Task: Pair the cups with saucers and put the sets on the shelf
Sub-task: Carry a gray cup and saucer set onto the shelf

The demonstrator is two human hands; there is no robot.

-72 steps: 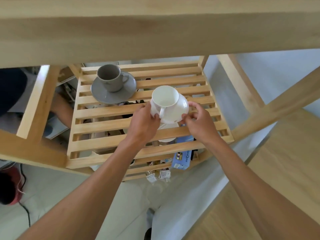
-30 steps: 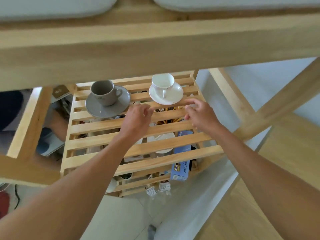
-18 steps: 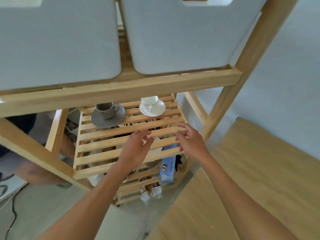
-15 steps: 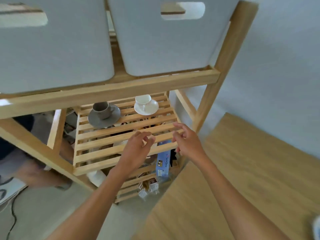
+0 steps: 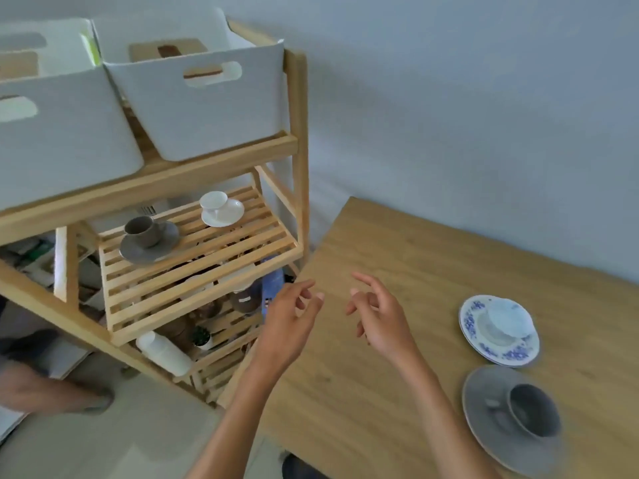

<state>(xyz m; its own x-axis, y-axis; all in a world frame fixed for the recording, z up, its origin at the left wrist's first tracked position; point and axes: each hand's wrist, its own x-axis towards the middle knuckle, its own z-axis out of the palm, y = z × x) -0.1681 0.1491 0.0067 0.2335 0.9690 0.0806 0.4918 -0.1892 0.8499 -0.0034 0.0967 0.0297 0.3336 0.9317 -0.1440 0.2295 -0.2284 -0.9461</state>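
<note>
Both hands are empty, fingers loosely spread: left hand (image 5: 290, 326), right hand (image 5: 380, 316). The blue-patterned white cup-and-saucer set (image 5: 499, 330) sits on the wooden table (image 5: 397, 243), to the right of the right hand, which is nearer. The view is blurred; the cup appears seated on its saucer.

Two cup sets (image 5: 183, 224) on shelf (image 5: 193, 267), left of table (image 5: 415, 271).

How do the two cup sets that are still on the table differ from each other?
The far set has a white saucer with a blue floral pattern and a pale cup; the near set is plain grey with a dark grey cup. The grey saucer looks wider. Both cups sit on their saucers on the wooden table, untouched.
</note>
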